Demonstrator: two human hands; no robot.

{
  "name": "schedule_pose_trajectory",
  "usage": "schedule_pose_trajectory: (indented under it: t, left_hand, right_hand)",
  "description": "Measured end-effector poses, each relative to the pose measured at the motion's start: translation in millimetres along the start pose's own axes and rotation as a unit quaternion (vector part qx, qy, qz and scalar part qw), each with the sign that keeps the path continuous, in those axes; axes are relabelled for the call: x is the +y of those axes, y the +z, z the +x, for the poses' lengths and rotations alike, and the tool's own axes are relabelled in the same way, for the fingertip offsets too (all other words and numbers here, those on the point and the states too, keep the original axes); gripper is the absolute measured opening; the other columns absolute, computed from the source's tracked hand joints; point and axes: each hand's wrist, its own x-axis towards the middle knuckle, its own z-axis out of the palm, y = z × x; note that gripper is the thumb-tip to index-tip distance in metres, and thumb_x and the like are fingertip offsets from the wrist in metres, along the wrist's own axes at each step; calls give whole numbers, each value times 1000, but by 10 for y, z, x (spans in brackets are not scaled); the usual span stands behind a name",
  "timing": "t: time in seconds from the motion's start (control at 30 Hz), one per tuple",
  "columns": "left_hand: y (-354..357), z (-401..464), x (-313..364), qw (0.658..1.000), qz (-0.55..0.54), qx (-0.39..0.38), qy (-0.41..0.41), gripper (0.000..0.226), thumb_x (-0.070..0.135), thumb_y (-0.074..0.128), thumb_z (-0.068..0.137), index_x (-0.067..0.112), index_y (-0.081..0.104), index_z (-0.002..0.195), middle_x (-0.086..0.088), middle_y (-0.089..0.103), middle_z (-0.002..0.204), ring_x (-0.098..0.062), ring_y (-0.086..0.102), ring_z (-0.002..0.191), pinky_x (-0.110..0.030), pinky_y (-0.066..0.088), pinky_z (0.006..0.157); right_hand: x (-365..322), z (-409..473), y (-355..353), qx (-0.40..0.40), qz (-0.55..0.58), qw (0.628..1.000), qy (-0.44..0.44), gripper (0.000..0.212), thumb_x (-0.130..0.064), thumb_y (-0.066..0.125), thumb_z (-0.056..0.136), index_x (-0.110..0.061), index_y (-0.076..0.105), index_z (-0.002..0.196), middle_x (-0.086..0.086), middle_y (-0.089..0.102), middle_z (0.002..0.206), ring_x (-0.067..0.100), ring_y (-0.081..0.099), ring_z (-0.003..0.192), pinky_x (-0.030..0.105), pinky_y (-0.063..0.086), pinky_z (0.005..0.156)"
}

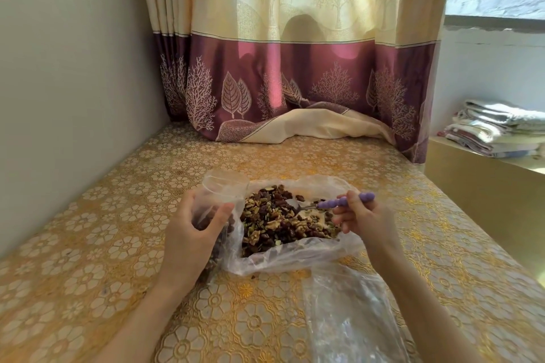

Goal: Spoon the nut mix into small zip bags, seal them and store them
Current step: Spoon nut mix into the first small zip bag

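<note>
Gripping zip bag — left hand; right hand pinching spoon.

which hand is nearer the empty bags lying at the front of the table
Right. The right hand, holding the spoon, is just above the empty bags. The left hand, gripping the small bag, is farther left.

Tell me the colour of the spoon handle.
The spoon handle is light purple, seen best in the head view.

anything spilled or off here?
One stray piece lies on the tablecloth just outside the big bag. Curtain hem is bunched up on the table. Otherwise the nut mix stays contained.
</note>
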Motion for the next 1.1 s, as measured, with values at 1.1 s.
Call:
schedule_pose_trajectory:
  t: [1.1]
  left_hand:
    - [-7,-4,-10,1000,18,-17,-4,25,47,63,74,38,53,94,29,63,88,8,59,79,-3,43,64]
  right_hand:
    - [-136,-34,39,60,126,983,116,35,-18,40,102,6,59,85,16,72,79,10,60,52,15,49,49]
